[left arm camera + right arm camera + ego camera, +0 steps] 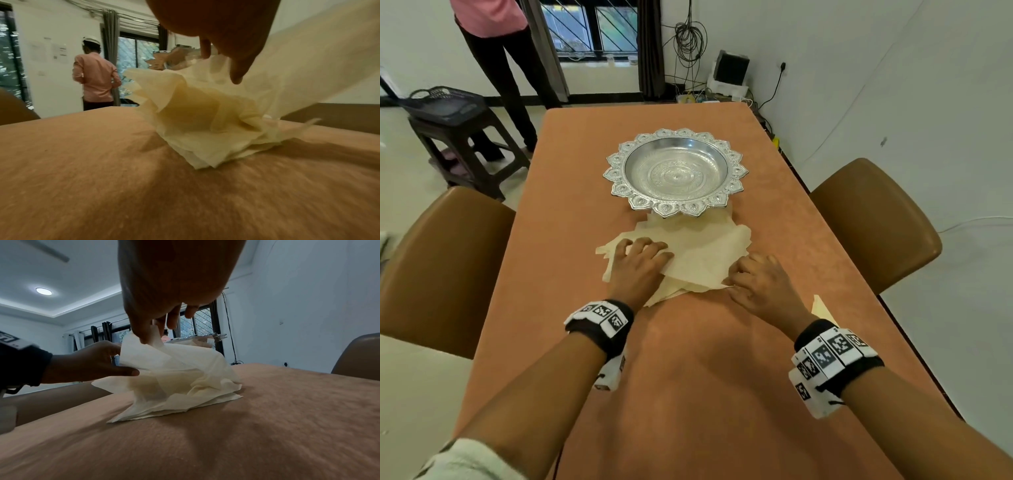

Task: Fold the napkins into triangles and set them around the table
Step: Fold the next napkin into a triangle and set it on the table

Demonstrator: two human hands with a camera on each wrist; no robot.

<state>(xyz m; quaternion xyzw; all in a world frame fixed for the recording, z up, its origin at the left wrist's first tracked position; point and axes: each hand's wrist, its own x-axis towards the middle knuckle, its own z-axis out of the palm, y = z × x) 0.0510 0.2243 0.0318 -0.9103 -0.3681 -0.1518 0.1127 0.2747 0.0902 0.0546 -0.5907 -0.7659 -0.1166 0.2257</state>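
Both your hands work the loose pile of thin cream paper napkins (688,253) before the ornate silver bowl (676,171): left hand (640,263) pinching the top sheet's edge, right hand (760,277) pinching its corner. Careful, pulling apart may tear it or drag extra sheets.

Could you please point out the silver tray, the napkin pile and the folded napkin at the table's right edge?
silver tray (619,161): head view, left scalloped rim.
napkin pile (702,257): head view, top sheet between the hands.
folded napkin (822,308): head view, visible part beside the right wrist.

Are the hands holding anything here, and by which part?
Both hold the top napkin of the pile: right hand pinches its near corner, left hand grips its left edge.
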